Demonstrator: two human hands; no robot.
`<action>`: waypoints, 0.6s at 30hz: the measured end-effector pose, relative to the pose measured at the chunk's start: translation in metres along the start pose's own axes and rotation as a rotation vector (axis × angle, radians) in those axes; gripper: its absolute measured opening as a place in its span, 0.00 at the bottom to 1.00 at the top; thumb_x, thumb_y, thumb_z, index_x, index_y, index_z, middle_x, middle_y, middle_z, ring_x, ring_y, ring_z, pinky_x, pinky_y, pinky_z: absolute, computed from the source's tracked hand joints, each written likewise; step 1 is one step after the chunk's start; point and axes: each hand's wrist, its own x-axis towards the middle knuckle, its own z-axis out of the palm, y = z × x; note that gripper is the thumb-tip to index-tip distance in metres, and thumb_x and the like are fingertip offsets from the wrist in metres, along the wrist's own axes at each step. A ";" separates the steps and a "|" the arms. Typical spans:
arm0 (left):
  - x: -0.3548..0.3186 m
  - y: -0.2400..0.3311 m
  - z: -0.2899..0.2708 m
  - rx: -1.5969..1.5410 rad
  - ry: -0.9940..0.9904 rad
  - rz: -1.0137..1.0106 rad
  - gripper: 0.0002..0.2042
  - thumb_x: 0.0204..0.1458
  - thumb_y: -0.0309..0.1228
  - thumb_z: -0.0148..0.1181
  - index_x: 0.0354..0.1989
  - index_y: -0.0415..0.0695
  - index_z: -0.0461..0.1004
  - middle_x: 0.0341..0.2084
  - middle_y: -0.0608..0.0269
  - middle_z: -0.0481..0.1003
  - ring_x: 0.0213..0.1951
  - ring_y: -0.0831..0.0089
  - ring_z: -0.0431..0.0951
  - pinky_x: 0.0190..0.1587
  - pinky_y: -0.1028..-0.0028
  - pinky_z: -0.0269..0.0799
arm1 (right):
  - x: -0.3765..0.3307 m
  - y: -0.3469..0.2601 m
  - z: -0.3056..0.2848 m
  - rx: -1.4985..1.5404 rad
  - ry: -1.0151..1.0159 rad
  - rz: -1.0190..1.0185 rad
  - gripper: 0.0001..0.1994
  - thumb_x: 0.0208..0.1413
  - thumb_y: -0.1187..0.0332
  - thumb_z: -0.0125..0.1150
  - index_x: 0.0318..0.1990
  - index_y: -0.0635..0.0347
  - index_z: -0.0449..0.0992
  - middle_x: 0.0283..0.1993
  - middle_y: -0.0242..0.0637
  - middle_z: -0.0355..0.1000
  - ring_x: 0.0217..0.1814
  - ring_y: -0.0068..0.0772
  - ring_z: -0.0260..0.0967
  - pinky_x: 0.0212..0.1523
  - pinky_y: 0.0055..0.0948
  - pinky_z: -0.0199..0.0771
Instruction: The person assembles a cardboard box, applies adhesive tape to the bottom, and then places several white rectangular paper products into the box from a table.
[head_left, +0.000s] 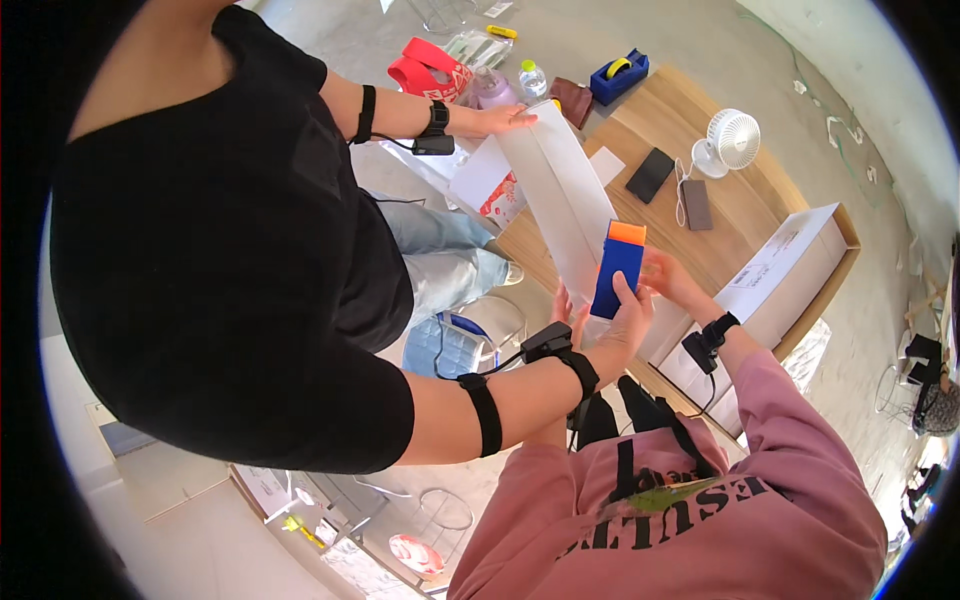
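A long white cardboard box [562,190] extends over the table, its near end between my hands. My left hand [568,306] is pressed to the left side of that end, partly hidden behind a co-worker's forearm. At the right side is my right hand [668,278], fingers curled against the box beside a blue block-shaped tool with an orange end [617,270]. The co-worker in a black shirt grips this tool in the right hand [628,308] over the box. The co-worker's left hand [507,118] rests on the box's far end.
On the wooden table [690,100] are a white fan [732,140], a black wallet-like item [650,175], a power bank [696,204] and a blue tape dispenser [619,76]. An open carton [790,265] sits at right. Bottles and a red roll [428,68] are at the far left.
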 end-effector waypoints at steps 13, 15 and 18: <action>0.119 0.065 -0.129 -0.827 -0.522 -0.262 0.24 0.50 0.38 0.56 0.55 0.44 0.60 0.50 0.57 0.65 0.52 0.70 0.67 0.52 0.73 0.63 | 0.015 -0.039 0.041 0.009 -0.083 0.055 0.28 0.49 0.74 0.56 0.60 0.50 0.59 0.50 0.35 0.66 0.41 0.23 0.65 0.29 0.21 0.71; 0.080 0.001 -0.134 0.527 -0.170 0.253 0.25 0.51 0.30 0.55 0.58 0.40 0.56 0.52 0.56 0.64 0.54 0.72 0.64 0.54 0.74 0.59 | -0.011 -0.010 -0.006 -0.007 0.052 0.109 0.29 0.49 0.74 0.55 0.60 0.49 0.59 0.50 0.34 0.67 0.39 0.21 0.65 0.28 0.20 0.69; 0.042 0.007 -0.110 1.152 0.005 0.515 0.28 0.51 0.25 0.53 0.61 0.39 0.50 0.55 0.56 0.60 0.57 0.72 0.60 0.57 0.73 0.55 | -0.013 -0.019 -0.005 -0.038 0.053 0.126 0.29 0.49 0.70 0.58 0.61 0.46 0.58 0.50 0.32 0.67 0.41 0.21 0.66 0.30 0.21 0.69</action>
